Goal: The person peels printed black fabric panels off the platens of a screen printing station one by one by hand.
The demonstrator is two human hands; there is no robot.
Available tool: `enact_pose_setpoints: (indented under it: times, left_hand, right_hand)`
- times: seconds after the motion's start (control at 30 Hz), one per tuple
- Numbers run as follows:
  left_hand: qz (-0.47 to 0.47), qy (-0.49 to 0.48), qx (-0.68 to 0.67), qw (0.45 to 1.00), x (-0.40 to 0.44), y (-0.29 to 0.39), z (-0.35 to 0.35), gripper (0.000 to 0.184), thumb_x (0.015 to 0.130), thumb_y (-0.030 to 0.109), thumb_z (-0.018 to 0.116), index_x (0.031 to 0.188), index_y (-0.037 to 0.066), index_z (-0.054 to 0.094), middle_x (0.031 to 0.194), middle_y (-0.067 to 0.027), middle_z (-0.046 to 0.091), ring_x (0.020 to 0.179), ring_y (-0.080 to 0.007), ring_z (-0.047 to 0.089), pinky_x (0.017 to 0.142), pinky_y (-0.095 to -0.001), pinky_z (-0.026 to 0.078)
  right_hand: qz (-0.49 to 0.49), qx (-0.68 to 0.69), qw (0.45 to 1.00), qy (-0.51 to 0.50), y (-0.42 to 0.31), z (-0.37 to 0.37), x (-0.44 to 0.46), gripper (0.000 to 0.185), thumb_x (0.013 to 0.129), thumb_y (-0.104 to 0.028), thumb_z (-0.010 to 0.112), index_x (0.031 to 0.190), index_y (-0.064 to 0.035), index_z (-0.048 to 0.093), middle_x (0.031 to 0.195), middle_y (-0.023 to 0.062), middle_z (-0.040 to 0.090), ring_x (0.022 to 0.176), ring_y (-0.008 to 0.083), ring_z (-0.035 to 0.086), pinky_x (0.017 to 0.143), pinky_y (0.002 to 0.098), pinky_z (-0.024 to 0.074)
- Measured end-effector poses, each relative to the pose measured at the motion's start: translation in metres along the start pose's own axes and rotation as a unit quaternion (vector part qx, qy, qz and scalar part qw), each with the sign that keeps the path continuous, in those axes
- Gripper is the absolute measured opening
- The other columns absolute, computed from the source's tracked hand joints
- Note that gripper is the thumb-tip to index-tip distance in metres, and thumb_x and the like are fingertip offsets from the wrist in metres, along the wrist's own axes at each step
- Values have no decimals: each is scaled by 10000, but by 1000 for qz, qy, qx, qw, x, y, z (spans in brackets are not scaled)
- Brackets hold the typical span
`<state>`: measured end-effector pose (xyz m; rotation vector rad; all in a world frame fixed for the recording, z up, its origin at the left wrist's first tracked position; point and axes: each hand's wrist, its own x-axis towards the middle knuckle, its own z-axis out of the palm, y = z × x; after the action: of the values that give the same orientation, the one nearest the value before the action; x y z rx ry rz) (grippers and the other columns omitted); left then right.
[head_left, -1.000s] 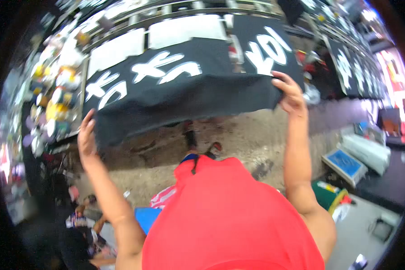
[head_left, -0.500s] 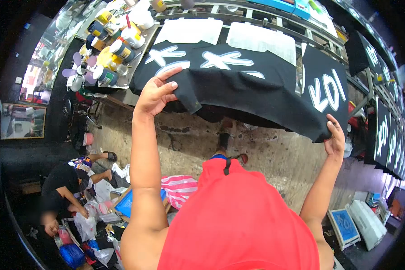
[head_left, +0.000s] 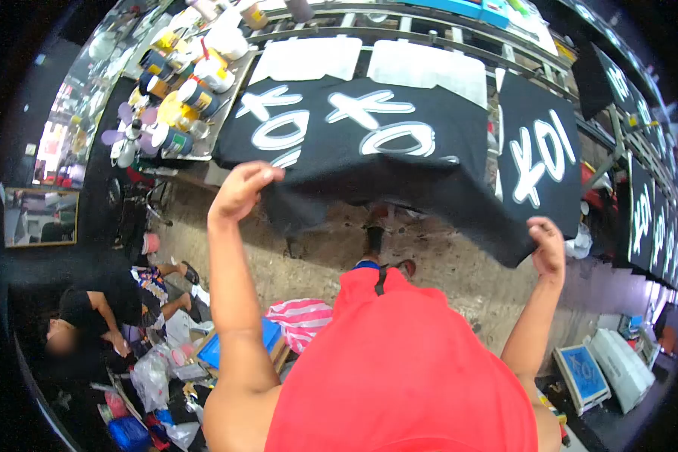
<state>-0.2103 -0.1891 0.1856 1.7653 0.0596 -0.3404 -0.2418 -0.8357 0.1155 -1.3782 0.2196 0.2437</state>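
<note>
A black fabric panel (head_left: pixel 399 181) with white outlined lettering is lifted along its near edge, bowed between my two hands, while its far part lies on the table. My left hand (head_left: pixel 241 192) is closed on the near left corner, fingertips pinched together. At the near right corner, my right hand (head_left: pixel 548 247) pinches the cloth between thumb and fingers. The near edge sags and is blurred by motion. Beside it on the left lies a second black panel (head_left: pixel 237 139) with similar lettering, partly covered. To the right is another black panel (head_left: pixel 539 143) reading "KOI".
White boards (head_left: pixel 305 59) show beyond the panels on a metal-railed table. Paint containers (head_left: pixel 196 94) and a small fan (head_left: pixel 130 135) crowd the left end. More printed panels (head_left: pixel 640 215) hang at right. Behind on the left, a person (head_left: pixel 90 309) sits among plastic bags (head_left: pixel 151 377).
Both hands have come nearer my body and lower, drawing the panel's near edge back. More of the white lettering is uncovered. The person at left has shifted posture.
</note>
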Motion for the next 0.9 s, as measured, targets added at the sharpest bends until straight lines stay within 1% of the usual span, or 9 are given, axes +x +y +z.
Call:
enact_pose_setpoints:
  times: [0.13,0.23,0.3,0.37,0.4,0.5,0.6,0.73,0.9]
  left_hand:
    - [-181,-80,277,940,-17,-85,-14,314,907,307,595,772,56,726,770,-70,706,745,-156,639,726,-328,482]
    - [-68,-207,455,864,-26,-172,-23,377,892,390,562,796,61,717,776,-162,680,757,-259,665,685,-369,500]
    - [-370,-29,328,869,-29,-198,0,340,795,333,688,923,19,720,881,-153,711,825,-266,678,752,-368,519]
    - [-261,-53,383,885,-29,-235,3,409,803,268,681,1118,8,668,1094,-161,682,1034,-263,652,909,-349,484]
    - [-298,-49,392,869,-25,-218,19,444,804,266,682,1175,26,645,1155,-168,656,1079,-272,634,933,-345,473]
    - [-319,-21,302,898,-9,-234,41,375,815,233,682,1125,22,672,1042,-142,700,965,-203,665,866,-315,499]
    - [-301,-75,245,919,14,-250,61,322,828,224,675,1064,5,691,922,-115,713,845,-158,670,798,-301,513]
    - [-305,-164,238,907,51,-213,111,274,851,222,652,996,-5,704,848,-94,712,763,-148,666,730,-302,516]
    - [-337,-259,275,863,105,-192,161,244,879,200,608,978,-4,698,835,-73,710,724,-137,653,651,-284,496]
  right_hand:
    - [197,-201,956,-79,66,-13,-21,158,799,-130,707,919,-27,703,849,18,667,722,99,579,646,258,473]
    - [290,-237,926,-35,134,-10,-28,168,795,-106,687,956,-73,724,853,5,683,686,92,580,553,244,471]
    - [306,-293,905,-41,180,-14,-26,237,770,-142,688,991,-61,721,897,35,705,753,128,625,646,274,512]
    - [282,-395,874,-5,210,-10,-28,334,721,-207,704,1025,-68,714,936,83,715,832,180,658,753,307,521]
    - [277,-440,854,-14,221,-13,-29,353,704,-229,706,1021,-75,713,945,109,713,860,199,661,793,313,512]
    - [266,-506,820,-14,263,-31,-36,328,703,-268,692,980,-94,717,924,124,708,840,221,669,754,339,527]
    - [388,-382,834,89,280,-58,-52,294,775,-260,602,947,-42,699,762,156,673,611,262,639,583,378,518]
    - [467,-296,813,179,271,-97,-71,213,742,-216,646,901,-87,707,755,94,679,615,200,620,539,354,512]
    - [372,-334,800,330,267,-167,-84,254,771,-173,627,988,-47,666,844,110,677,662,234,639,541,382,511]
